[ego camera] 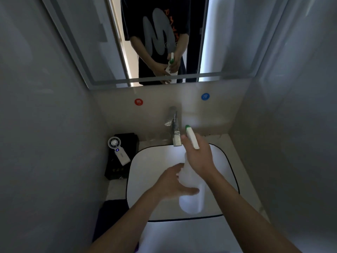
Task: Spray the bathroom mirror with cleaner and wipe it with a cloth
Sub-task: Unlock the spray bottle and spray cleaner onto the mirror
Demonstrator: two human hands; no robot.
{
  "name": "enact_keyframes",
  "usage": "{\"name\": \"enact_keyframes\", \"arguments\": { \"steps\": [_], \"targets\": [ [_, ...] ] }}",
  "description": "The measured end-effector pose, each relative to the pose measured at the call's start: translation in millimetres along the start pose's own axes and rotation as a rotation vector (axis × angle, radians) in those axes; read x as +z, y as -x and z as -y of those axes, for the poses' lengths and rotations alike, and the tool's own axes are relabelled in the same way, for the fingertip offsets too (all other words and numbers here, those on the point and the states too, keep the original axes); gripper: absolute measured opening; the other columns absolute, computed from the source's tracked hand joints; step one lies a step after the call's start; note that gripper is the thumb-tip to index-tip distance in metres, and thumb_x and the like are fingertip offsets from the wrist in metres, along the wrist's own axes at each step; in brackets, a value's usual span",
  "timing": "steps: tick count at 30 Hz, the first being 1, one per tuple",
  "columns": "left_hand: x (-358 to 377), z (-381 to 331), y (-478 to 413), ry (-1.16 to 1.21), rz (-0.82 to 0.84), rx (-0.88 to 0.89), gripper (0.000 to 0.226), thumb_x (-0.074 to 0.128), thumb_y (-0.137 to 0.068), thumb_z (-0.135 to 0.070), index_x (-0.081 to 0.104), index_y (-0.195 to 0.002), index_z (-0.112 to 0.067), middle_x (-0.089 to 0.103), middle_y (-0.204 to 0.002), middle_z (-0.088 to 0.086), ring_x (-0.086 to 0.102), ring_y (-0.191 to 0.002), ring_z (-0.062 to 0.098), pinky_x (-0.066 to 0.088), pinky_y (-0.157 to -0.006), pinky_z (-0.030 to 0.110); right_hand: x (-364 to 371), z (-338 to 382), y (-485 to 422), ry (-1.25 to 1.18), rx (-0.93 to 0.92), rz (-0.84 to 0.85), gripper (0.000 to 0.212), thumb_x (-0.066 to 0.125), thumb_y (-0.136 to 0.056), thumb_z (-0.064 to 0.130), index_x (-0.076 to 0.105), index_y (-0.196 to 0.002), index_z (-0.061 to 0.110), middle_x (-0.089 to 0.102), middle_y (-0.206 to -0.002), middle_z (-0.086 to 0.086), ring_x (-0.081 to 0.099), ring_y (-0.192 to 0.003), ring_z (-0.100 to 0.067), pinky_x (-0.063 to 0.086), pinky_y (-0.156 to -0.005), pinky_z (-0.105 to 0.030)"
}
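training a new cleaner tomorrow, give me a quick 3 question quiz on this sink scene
1. True or false: the spray bottle is standing on the counter.
2. The left hand holds the bottle's body. What grips its neck? A) nothing B) the right hand C) a wall holder
3. Fill in: the small white fan lies to the ___ of the sink.

Key: 1 false, it is held up over the sink. 2 B. 3 left.
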State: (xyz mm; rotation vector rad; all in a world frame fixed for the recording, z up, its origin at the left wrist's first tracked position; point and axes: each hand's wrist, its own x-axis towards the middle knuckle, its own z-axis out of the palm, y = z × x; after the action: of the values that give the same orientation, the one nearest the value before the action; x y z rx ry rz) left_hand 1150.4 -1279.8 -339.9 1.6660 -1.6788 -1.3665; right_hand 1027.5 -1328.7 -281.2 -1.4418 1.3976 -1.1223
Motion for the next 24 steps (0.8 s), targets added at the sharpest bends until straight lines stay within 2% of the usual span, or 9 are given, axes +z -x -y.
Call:
{"name": "enact_keyframes", "arguments": {
  "steps": [2, 5, 8, 10, 12, 14, 18, 21, 24],
  "targets": [
    [-8, -13, 1, 0.039, -0.067, 0.037, 0.075, 0.094, -0.062, -0.044, 0.061, -0.128, -0.033, 0.068, -0.122, -0.014, 0.065, -0.112, 0.01, 0.059, -0.094, 0.038, -6, 19, -8, -0.044, -0.061, 0.027, 0.024, 0.058, -0.101, 0.036, 0.063, -0.086, 0.017, 0.057, -0.071, 0.004, 0.052, -0.063, -0.005, 0.043, -0.062, -0.02],
    [-18, -34, 1, 0.119, -0.13, 0.087, 0.067, 0.095, -0.068, -0.032, 0.063, -0.127, -0.032, 0.071, -0.118, -0.014, 0.068, -0.104, 0.003, 0.061, -0.083, 0.026, -15, 45, -16, -0.077, -0.149, 0.047, 0.03, 0.055, -0.101, 0.036, 0.066, -0.104, 0.008, 0.067, -0.088, -0.013, 0.061, -0.08, -0.024, 0.049, -0.073, -0.032],
    [-22, -49, 3, 0.143, -0.151, 0.138, 0.059, 0.094, -0.071, -0.029, 0.064, -0.122, -0.031, 0.073, -0.112, -0.014, 0.069, -0.095, -0.005, 0.058, -0.077, 0.017, -20, 66, -20, -0.001, -0.247, 0.024, 0.042, 0.048, -0.104, 0.037, 0.064, -0.092, 0.0, 0.06, -0.072, -0.016, 0.052, -0.06, -0.011, 0.041, -0.057, -0.02],
    [-21, -53, 5, 0.159, -0.171, 0.138, 0.053, 0.094, -0.072, -0.028, 0.065, -0.116, -0.033, 0.072, -0.107, -0.015, 0.068, -0.091, -0.008, 0.057, -0.072, 0.014, -20, 73, -22, 0.063, -0.275, -0.01, 0.047, 0.045, -0.105, 0.038, 0.063, -0.088, -0.002, 0.062, -0.074, -0.022, 0.05, -0.056, -0.015, 0.038, -0.052, -0.02],
    [-20, -56, 8, 0.176, -0.185, 0.142, 0.055, 0.094, -0.071, -0.031, 0.064, -0.117, -0.034, 0.072, -0.109, -0.015, 0.068, -0.093, -0.006, 0.06, -0.075, 0.018, -20, 74, -22, 0.09, -0.273, -0.057, 0.048, 0.043, -0.105, 0.039, 0.063, -0.087, 0.0, 0.066, -0.077, -0.022, 0.054, -0.06, -0.02, 0.04, -0.053, -0.022],
    [-19, -57, 10, 0.184, -0.197, 0.146, 0.065, 0.093, -0.067, -0.039, 0.063, -0.124, -0.033, 0.071, -0.115, -0.014, 0.069, -0.101, 0.001, 0.062, -0.087, 0.031, -20, 76, -22, 0.084, -0.263, -0.111, 0.047, 0.042, -0.105, 0.039, 0.064, -0.086, 0.003, 0.066, -0.076, -0.017, 0.057, -0.062, -0.018, 0.044, -0.058, -0.023],
    [-14, -65, 13, 0.179, -0.21, 0.159, 0.081, 0.087, -0.06, -0.052, 0.055, -0.132, -0.036, 0.069, -0.121, -0.015, 0.067, -0.11, 0.006, 0.06, -0.096, 0.041, -27, 77, -27, 0.071, -0.215, -0.19, 0.052, 0.037, -0.102, 0.049, 0.063, -0.088, 0.007, 0.067, -0.076, -0.013, 0.065, -0.074, -0.027, 0.054, -0.069, -0.042],
    [-13, -77, 15, 0.108, -0.178, 0.167, 0.085, 0.091, -0.061, -0.052, 0.046, -0.131, -0.041, 0.061, -0.125, -0.019, 0.061, -0.114, 0.004, 0.057, -0.099, 0.038, -34, 80, -29, 0.061, -0.183, -0.218, 0.055, 0.036, -0.097, 0.055, 0.064, -0.086, 0.01, 0.067, -0.073, -0.01, 0.065, -0.072, -0.025, 0.055, -0.07, -0.042],
    [-11, -90, 15, 0.049, -0.151, 0.197, 0.086, 0.093, -0.069, -0.041, 0.038, -0.135, -0.041, 0.052, -0.118, -0.028, 0.055, -0.11, -0.004, 0.051, -0.09, 0.022, -45, 83, -27, 0.05, -0.205, -0.236, 0.046, 0.042, -0.104, 0.042, 0.065, -0.087, 0.006, 0.067, -0.073, -0.013, 0.064, -0.07, -0.023, 0.051, -0.067, -0.036]
  ]
}}
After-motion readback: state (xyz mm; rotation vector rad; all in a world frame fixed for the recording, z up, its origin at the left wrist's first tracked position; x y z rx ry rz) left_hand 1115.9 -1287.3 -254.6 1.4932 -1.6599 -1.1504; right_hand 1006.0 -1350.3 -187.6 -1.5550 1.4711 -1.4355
